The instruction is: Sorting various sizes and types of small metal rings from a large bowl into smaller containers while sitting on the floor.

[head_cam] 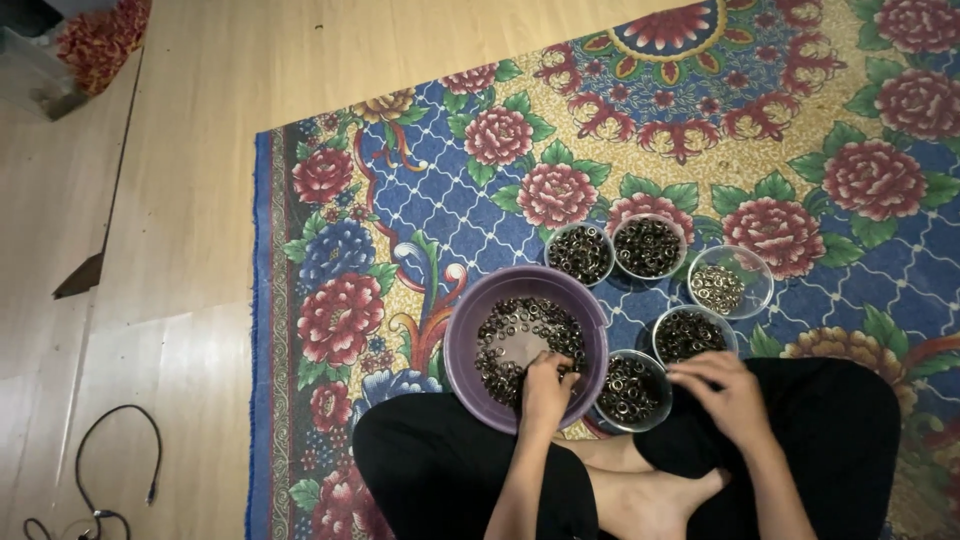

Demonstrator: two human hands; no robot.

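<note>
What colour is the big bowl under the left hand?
Purple bowl, seen in the head view.

A: Tally, bowls? One purple basin (466, 345) of small rings. Five clear cups: (580, 253), (649, 246), (730, 281), (693, 334), (632, 389).
B: Hands? Cable?
A: Two hands: left (546, 392), right (724, 393). One black cable (118, 462). One floral rug (420, 180).

Purple bowl of small dark metal rings, and a clear cup beside it.

The round purple bowl (462, 345) sits upright on the carpet, holding small dark rings (525, 325) heaped round a bare patch in the middle. Just to its right, touching its rim, stands a clear plastic cup (632, 388), upright and nearly full of the same rings.
</note>
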